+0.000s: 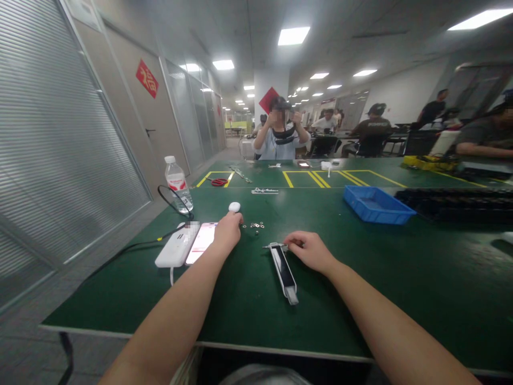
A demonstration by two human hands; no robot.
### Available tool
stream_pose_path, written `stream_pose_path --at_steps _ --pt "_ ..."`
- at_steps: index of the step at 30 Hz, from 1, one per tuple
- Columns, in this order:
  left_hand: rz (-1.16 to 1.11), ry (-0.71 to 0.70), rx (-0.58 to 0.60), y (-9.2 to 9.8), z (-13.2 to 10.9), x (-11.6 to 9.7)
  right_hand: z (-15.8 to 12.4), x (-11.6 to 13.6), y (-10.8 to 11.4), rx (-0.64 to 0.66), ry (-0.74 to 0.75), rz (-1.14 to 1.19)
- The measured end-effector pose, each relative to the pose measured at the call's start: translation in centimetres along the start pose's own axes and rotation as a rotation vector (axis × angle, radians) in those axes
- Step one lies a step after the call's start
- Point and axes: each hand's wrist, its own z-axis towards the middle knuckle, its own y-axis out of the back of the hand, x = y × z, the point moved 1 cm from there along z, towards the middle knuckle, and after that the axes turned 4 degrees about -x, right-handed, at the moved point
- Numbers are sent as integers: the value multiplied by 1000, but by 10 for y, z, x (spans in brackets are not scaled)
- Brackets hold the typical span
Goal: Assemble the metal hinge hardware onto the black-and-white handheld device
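My left hand [227, 231] rests on the green table [248, 299] with its fingers curled into a loose fist, beside a lit phone [201, 242] and just short of a few small washers and nuts [254, 225]. Whether it holds anything is hidden. My right hand [310, 250] lies to the right of a long narrow metal bracket [284, 271], its fingers pinched at the bracket's far end by a small screw-like part. A white oval puck [234, 206] sits just beyond my left hand.
A white power bank [176, 247] with a black cable lies left of the phone. A water bottle [178, 184] stands at the far left, a blue tray [377, 205] at the right, red scissors [218, 182] further back. People sit at the tables behind.
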Motion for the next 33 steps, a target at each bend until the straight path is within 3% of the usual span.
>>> stream_pose_path --at_steps 5,11,17,22,28,33 --pt "17 -30 -4 -4 2 2 -1 1 1 9 -4 0" --pt "33 -14 90 -3 1 0 -1 1 1 11 -13 -5" --pt "-39 -48 61 -5 -1 -7 0 2 1 3 0 -1" --pt "-87 -118 148 -11 -4 -16 -1 2 1 -10 7 -2" --pt "-47 -268 129 -11 -6 -26 0 0 0 -12 18 0" --pt "-29 -314 133 -14 -4 -26 1 2 0 -19 20 -3"
